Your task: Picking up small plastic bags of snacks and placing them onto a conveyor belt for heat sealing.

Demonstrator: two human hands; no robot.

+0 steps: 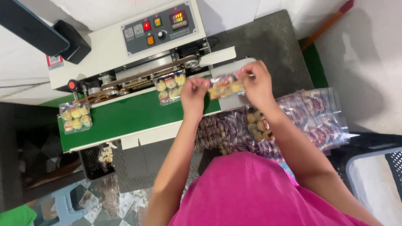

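Observation:
Both my hands hold one clear packet of small round biscuits (226, 86) above the right end of the green conveyor belt (125, 115). My left hand (194, 94) pinches its left end and my right hand (256, 83) pinches its right end. Another filled packet (169, 87) rides on the belt under the sealing band, just left of my left hand. A third packet (75, 117) lies at the belt's far left end.
The white band sealer (125, 46) has a grey control panel (159, 28) with lit displays. A heap of filled packets (289, 121) lies to the right, below my forearms. A black crate (98, 161) sits under the belt's left end, and a plastic basket (377, 175) stands at the lower right.

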